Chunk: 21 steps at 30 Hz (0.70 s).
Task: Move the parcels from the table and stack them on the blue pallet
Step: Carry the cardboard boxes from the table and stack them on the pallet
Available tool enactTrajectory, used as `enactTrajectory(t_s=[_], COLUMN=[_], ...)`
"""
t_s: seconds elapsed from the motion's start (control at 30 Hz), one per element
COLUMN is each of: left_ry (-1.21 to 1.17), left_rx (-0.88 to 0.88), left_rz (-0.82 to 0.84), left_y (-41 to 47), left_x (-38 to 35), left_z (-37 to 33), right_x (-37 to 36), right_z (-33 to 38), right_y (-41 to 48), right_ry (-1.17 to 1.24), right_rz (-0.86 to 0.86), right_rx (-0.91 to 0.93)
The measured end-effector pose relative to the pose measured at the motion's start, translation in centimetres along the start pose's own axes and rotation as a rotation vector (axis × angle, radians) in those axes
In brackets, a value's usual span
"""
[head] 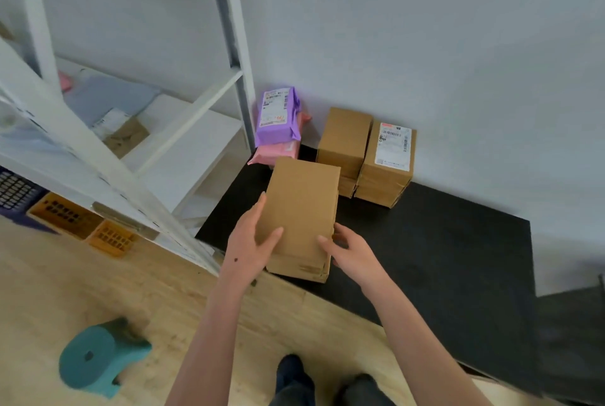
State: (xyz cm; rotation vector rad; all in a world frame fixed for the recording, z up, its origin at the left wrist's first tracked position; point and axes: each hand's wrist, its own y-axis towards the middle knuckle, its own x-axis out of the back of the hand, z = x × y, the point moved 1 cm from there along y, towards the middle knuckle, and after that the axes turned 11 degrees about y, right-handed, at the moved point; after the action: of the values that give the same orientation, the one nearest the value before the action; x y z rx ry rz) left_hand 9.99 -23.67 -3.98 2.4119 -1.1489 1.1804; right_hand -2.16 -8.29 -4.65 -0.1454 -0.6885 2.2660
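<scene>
head view: we hold the brown parcel stack [302,209] at the pallet's [442,258] front edge, left hand [252,242] and right hand [350,251] each curled round a side, thumbs on top. we should hold it level and set it square beside the boxes by the wall [343,140]. the shelf post [108,157] crowds our left.

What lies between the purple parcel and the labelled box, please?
In the head view, a stack of plain brown boxes stands between the purple parcel and the labelled box, close beside the latter.
</scene>
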Motion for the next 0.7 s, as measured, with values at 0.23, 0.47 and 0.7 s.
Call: enactTrajectory(t_s=[0.23, 0.47, 0.7], left_ry=[-0.263, -0.497, -0.513], left_rx=[0.245, 0.245, 0.084], left_rz=[0.180, 0.184, 0.207], left_y=[1.0, 1.0, 0.8], left_x=[-0.6, 0.4, 0.6], left_z=[2.5, 1.8, -1.4], right_x=[-1.0, 0.0, 3.8], right_z=[-0.7, 0.6, -0.3], right_y=[0.7, 1.3, 0.5], right_ry=[0.136, 0.301, 0.619], right_rz=[-0.044, -0.031, 0.023], right_rx=[-0.099, -0.145, -0.150])
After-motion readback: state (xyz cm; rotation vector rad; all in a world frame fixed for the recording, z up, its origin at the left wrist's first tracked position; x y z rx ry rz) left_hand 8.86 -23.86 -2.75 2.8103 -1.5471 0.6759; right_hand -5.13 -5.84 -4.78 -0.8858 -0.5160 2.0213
